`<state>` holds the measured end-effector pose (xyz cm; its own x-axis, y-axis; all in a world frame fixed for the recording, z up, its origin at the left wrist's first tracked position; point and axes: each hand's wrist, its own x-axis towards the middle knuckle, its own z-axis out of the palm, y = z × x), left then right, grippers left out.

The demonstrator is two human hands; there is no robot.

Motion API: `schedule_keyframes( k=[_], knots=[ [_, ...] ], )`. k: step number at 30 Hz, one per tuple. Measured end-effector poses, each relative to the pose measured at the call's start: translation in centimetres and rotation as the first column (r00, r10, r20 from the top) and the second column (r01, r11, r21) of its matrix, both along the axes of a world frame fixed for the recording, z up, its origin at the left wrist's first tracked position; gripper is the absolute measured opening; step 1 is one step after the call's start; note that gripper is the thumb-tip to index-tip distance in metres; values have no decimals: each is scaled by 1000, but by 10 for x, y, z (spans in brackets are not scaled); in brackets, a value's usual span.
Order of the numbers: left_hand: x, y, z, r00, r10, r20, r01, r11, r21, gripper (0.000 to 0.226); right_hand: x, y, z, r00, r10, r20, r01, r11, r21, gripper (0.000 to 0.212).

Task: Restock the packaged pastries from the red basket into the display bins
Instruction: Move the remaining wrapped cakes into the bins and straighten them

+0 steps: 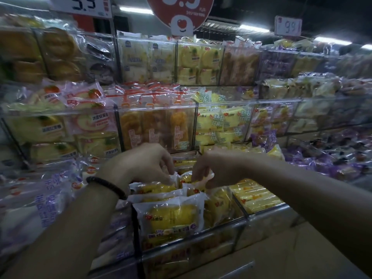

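Note:
Both my hands are over a clear display bin point(193, 236) in the bottom row that holds several yellow packaged pastries point(171, 216) standing on edge. My left hand point(145, 162), with a dark bead bracelet on the wrist, pinches the top edge of one pastry pack point(153, 187) in the bin. My right hand point(213, 168) grips the crinkled top of a neighbouring pack point(188, 179) just to the right. The red basket is out of view.
Clear acrylic bins rise in tiers behind: orange pastries point(155, 127), yellow-green packs point(221, 121), pale cakes point(147, 59). Purple packs point(332, 158) fill the right, white-purple packs point(46, 198) the left. A bin of yellow bars point(255, 196) adjoins. Red price sign point(181, 13) hangs above.

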<state>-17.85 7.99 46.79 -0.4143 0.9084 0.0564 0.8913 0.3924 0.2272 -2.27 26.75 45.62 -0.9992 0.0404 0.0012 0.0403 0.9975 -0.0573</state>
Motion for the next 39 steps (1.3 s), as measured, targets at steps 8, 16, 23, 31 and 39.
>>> schedule_keyframes(
  k=[8, 16, 23, 31, 39],
  knots=[
    [5, -24, -28, 995, -70, -73, 60, 991, -123, 42, -3, -4, -11, 997, 21, 72, -18, 999, -32, 48],
    [22, -18, -29, 984, 48, -173, -59, 997, -57, 32, 4, -9, -26, 990, -99, -103, 100, 995, 9, 30],
    [20, -13, -28, 972, 210, -104, -211, 978, -1, 21, 12, -22, -21, 957, -173, -234, 203, 973, 112, 32],
    [24, -5, -33, 944, 299, -136, -294, 954, 57, 10, -5, -37, -30, 947, -219, -235, 282, 916, 285, 38],
    [30, -9, -35, 974, 176, -141, -174, 984, 27, 31, -3, -49, -28, 940, -222, -260, 306, 887, 347, 43]
  ],
)
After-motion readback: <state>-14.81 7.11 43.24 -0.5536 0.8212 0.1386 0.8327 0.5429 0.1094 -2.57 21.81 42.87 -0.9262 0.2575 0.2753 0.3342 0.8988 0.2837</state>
